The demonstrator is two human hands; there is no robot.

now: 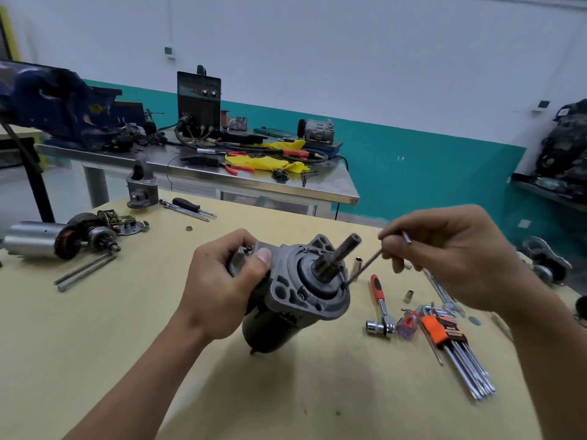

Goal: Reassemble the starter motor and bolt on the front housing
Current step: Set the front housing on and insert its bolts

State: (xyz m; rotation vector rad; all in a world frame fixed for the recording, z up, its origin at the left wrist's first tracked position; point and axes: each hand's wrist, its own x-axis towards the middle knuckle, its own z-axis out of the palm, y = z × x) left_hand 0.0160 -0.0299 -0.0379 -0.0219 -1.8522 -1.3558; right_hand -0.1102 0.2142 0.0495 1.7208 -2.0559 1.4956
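— While the starter motor (279,312) is tilted nose-up at table centre, why hold it and not lay it flat?
— My read: the tilt turns the front housing (287,289) face up toward the head camera. The hole at 3 o'clock of the pinion shaft (338,254) is then in sight and the hex key (365,265) goes in straight. Rear end is low, near the table (127,328); can't tell if it touches.
— Left hand?
— Left hand (222,290) grips the body at 9 o'clock of the housing. Fingers are curled round the back, thumb pressed on the housing edge. Looks like the clamp against turning force.
— Right?
— Right hand (451,258) is at 3 o'clock of the motor. Thumb and forefinger pinch the key near its bend; the other fingers are loosely curled and hold nothing. Long leg slopes down toward 8 o'clock, tip at the hole on the housing rim. A fingertip pinch suggests running a screw in, not final tightening. Screw head is too small to tell.
— Other tools?
— Ratchet (379,303) and hex key set (454,344) lie at 4 o'clock of the motor, near the right hand. Armature (63,239) and two long bolts (84,271) lie at 9 to 10 o'clock, well apart. Can't tell whether they belong to this unit.
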